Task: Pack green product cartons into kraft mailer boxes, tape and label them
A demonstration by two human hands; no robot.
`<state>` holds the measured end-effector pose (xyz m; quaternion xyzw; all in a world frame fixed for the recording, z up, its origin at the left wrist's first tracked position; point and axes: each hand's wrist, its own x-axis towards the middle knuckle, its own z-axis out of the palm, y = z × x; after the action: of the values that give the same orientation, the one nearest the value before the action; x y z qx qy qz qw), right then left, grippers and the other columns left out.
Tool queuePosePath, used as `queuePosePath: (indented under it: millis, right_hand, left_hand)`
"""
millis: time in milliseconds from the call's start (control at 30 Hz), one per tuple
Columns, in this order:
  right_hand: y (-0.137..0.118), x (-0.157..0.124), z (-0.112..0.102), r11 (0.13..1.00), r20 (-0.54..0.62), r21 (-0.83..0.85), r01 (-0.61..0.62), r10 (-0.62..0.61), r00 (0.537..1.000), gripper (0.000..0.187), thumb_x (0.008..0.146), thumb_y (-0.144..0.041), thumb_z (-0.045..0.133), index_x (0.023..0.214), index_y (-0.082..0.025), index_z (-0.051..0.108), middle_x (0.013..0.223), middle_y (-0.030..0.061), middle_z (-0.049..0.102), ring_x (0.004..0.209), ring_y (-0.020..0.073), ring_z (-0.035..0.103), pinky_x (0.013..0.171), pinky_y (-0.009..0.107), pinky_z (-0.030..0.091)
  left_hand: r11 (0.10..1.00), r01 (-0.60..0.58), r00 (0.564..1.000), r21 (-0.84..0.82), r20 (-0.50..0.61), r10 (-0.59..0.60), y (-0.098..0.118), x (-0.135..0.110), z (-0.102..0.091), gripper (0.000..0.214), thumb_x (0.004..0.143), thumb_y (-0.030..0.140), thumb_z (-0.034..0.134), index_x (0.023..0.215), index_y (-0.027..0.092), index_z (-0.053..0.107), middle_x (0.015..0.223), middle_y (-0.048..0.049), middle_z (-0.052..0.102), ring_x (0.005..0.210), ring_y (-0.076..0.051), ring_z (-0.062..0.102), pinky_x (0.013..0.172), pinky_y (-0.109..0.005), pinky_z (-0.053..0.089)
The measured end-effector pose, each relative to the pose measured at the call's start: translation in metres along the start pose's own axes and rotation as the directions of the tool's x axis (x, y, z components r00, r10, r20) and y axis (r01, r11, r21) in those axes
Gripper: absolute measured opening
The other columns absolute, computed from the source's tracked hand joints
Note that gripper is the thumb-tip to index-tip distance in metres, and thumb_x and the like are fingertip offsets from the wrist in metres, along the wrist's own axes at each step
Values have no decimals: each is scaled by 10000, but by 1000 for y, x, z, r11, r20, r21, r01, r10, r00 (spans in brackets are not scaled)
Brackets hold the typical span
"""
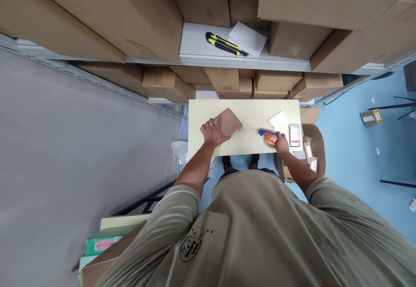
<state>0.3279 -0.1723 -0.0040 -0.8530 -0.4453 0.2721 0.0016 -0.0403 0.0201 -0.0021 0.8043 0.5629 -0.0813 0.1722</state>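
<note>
A small flat brown cardboard box [231,121] lies askew on the left half of the pale table [248,145]. My left hand [212,133] grips its left side, fingers over the top and thumb along the near edge. Over the table's right half, my right hand [282,143] is closed on the handle end of a blue and orange tape dispenser [267,132] with a roll of tape in it. The dispenser's head points left, toward the box. Whether tape runs between them I cannot tell.
White paper [278,120] and a phone [294,135] lie at the table's right. An open carton [316,148] with small boxes stands beside it. Shelves ahead hold cardboard boxes [294,40] and a yellow-black box cutter [224,44]. A grey wall [97,148] rises at left.
</note>
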Motion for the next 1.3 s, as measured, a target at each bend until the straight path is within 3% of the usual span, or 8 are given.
queuePosePath:
  millis: [500, 700, 800, 900, 967, 1033, 1133, 1300]
  right_hand:
    - [-53, -46, 34, 983, 91, 173, -65, 49, 995, 706, 959, -48, 539, 1632, -258, 556, 1454, 158, 587, 1054, 266, 758, 968, 349, 620]
    - [-63, -43, 38, 980, 69, 190, -53, 41, 997, 777, 950, -41, 508, 1698, -251, 500, 1509, 163, 572, 1086, 259, 762, 976, 347, 630]
    - [-54, -44, 37, 983, 48, 175, -59, 51, 998, 722, 964, -47, 499, 1659, -241, 530, 1511, 159, 589, 1092, 247, 757, 962, 319, 618]
    - [-46, -47, 36, 986, 32, 154, -64, 59, 998, 684, 958, -43, 497, 1612, -234, 555, 1507, 158, 601, 1088, 240, 751, 949, 308, 610]
    - [-42, -49, 35, 988, 23, 141, -66, 64, 998, 677, 946, -30, 485, 1588, -232, 562, 1496, 158, 607, 1086, 234, 749, 950, 306, 608]
    - [-41, -51, 34, 990, 15, 126, -69, 68, 998, 670, 943, -24, 470, 1572, -235, 561, 1488, 157, 608, 1085, 228, 750, 952, 304, 607]
    - [-38, -54, 31, 993, 19, 98, -68, 66, 998, 677, 935, -28, 467, 1574, -239, 544, 1479, 156, 612, 1081, 227, 752, 958, 309, 607]
    - [-30, -53, 20, 997, 40, 29, -76, 75, 996, 711, 917, -40, 519, 1605, -220, 511, 1462, 167, 614, 1101, 250, 755, 950, 310, 613]
  left_hand:
    - [860, 495, 868, -126, 21, -497, 71, 14, 23, 1452, 824, 946, 620, 1876, 180, -24, 1783, -378, 369, 1452, -630, 499, 1055, -789, 419]
    - [942, 325, 918, -88, 269, -292, 60, 15, 12, 1476, 819, 1029, 555, 1881, 177, -16, 1925, -315, 12, 1483, -562, 592, 1099, -681, 547]
    - [997, -71, 954, 11, 292, 65, 36, 21, -7, 1564, 710, 1005, 745, 1886, 200, 101, 1939, -269, -52, 1623, -615, 422, 1245, -713, 442]
    - [784, -621, 716, -12, 399, 574, 22, 40, -17, 1544, 518, 764, 998, 1842, 302, 352, 1960, -162, 83, 1738, -617, 164, 1340, -787, 254]
    - [576, -806, 463, -135, 463, 756, 21, 56, -13, 1364, 475, 578, 1024, 1737, 386, 542, 1935, -85, 254, 1770, -538, 163, 1377, -754, 218]
    - [424, -877, 305, -226, 420, 855, 25, 70, -5, 1071, 562, 470, 938, 1601, 454, 678, 1869, -39, 418, 1758, -453, 285, 1385, -705, 255]
    - [349, -907, 259, -236, 341, 904, 34, 84, 5, 886, 652, 366, 790, 1527, 486, 729, 1771, -35, 565, 1702, -382, 428, 1366, -680, 302]
    - [394, -913, 289, -103, 517, 805, 42, 91, 0, 1252, 472, 272, 870, 1692, 365, 605, 1802, -101, 524, 1746, -457, 291, 1410, -712, 144]
